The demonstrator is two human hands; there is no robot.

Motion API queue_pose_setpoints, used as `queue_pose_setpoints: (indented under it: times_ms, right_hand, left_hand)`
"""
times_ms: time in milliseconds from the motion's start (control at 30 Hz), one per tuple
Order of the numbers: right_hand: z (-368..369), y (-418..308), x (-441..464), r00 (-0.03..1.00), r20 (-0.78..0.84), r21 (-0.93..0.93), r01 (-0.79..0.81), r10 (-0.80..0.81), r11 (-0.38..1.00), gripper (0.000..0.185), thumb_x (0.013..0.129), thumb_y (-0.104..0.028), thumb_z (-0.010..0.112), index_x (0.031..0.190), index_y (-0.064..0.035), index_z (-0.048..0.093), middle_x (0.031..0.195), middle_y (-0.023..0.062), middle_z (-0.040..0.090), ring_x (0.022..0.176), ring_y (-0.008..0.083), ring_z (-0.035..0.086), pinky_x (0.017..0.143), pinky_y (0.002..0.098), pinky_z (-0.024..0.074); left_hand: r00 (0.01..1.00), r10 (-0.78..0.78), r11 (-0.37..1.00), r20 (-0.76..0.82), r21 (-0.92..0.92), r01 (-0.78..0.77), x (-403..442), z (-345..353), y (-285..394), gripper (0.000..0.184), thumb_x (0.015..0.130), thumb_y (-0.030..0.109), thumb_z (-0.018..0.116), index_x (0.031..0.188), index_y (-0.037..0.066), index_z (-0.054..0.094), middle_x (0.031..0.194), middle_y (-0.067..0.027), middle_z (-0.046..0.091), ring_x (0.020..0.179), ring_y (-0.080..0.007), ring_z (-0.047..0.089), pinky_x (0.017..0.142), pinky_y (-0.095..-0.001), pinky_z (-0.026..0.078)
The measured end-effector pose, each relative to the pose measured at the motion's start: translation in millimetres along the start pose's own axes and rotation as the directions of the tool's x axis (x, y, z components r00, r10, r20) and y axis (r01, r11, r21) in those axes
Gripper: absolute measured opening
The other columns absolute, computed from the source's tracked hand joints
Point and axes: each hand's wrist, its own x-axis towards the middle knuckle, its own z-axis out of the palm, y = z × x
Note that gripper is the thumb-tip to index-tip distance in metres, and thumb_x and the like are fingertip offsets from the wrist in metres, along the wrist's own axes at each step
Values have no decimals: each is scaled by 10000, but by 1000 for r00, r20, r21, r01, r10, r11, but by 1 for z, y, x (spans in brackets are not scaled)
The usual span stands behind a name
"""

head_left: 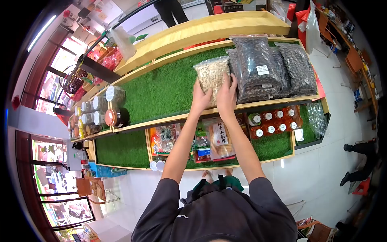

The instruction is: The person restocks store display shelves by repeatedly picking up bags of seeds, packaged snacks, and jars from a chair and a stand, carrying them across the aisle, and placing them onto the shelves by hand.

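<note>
A clear plastic bag of pale seeds or nuts (212,74) stands on the green turf-lined shelf (157,93). My left hand (200,97) grips its left side, with the thumb across the front. On the other side, my right hand (226,93) presses against the bag with its fingers along the edge. The exact kind of the pale contents is too small to tell. Just right of my right hand, several bags of dark seeds or dried goods (258,60) are piled, the top one bearing a white label (262,70). The bag's lower edge touches the turf.
Lidded jars (98,103) line the shelf's left end. On the lower tier are packaged foods (219,139) and red bottles with white caps (278,121). A wooden ledge (201,31) runs behind. Another person's legs (363,149) show at the right.
</note>
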Motion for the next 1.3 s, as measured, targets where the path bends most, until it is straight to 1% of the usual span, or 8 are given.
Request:
queue_pose_setpoints:
  times_ms: [33, 300, 533, 733, 800, 933, 1100, 1300]
  right_hand:
    - [-1, -1, -2, 1000, -8, 45, -21, 22, 999, 455, 874, -42, 477, 1326, -77, 430, 1368, 199, 390, 1211, 385, 455, 950, 448, 429]
    - [4, 15, -10, 937, 37, -259, 345, -347, 902, 549, 920, -293, 485, 1409, -72, 367, 1445, 116, 383, 1338, 278, 356, 1111, 464, 249]
    - [11, 22, -19, 908, 174, -626, 401, -382, 669, 625, 934, -416, 464, 1404, -16, 364, 1462, 182, 352, 1350, 372, 306, 1109, 486, 223]
    - [37, -45, -169, 843, -287, -255, 390, -455, 885, 555, 922, -352, 556, 1279, 60, 450, 1262, 256, 494, 1184, 422, 446, 1006, 515, 332]
    - [58, -106, -265, 953, -44, 118, 302, -299, 946, 489, 886, -176, 614, 1289, 41, 440, 1273, 202, 487, 1164, 347, 469, 1005, 448, 350]
    - [153, -158, -403, 856, 419, 519, 48, -302, 854, 501, 876, -15, 568, 1334, -6, 365, 1209, 145, 490, 1071, 232, 505, 903, 345, 422]
    - [231, -266, -502, 479, 698, 639, -79, -533, 766, 443, 871, 4, 542, 1294, -24, 416, 1081, 95, 526, 890, 164, 520, 753, 284, 449]
    - [357, -241, -595, 94, 797, 597, 29, -597, 801, 233, 900, -66, 534, 1128, -20, 543, 891, 42, 558, 626, 100, 508, 547, 243, 428]
  left_hand:
    - [993, 43, 888, -107, 460, 12, -12, -2, 3, 753, 806, 171, 668, 1399, -70, 272, 1370, -278, 387, 1242, -393, 418, 1052, -427, 322]
    - [956, 226, 858, 185, 428, -285, -22, -5, -11, 703, 857, 312, 559, 1419, -13, 289, 1464, -290, 252, 1369, -431, 219, 1152, -478, 143]
    - [993, 97, 791, -63, 610, -38, -104, -126, 47, 675, 854, 344, 570, 1446, 136, 321, 1492, -221, 237, 1336, -478, 229, 1103, -548, 214]
    - [859, -167, 732, -483, 523, 437, -348, -300, 17, 686, 805, 200, 621, 1430, 148, 344, 1445, -171, 322, 1293, -435, 302, 1055, -522, 294]
    - [652, -378, 522, -657, 430, 736, -470, -327, -29, 744, 757, 204, 658, 1424, 118, 340, 1405, -203, 351, 1276, -448, 325, 1015, -539, 341]
    - [-281, -828, -242, -486, -142, 960, -707, -357, -53, 771, 786, 464, 592, 1414, 84, 355, 1438, -234, 332, 1337, -462, 252, 1063, -569, 272]
    - [-656, -460, -207, -599, -646, 735, -888, -315, -26, 601, 780, 358, 603, 1305, 86, 503, 1282, -182, 528, 1203, -398, 440, 1021, -507, 348]
    - [-817, -514, -28, -262, -947, 321, -938, -248, -34, 565, 814, 356, 585, 1278, 39, 522, 1187, -201, 600, 1138, -337, 544, 1021, -482, 340]
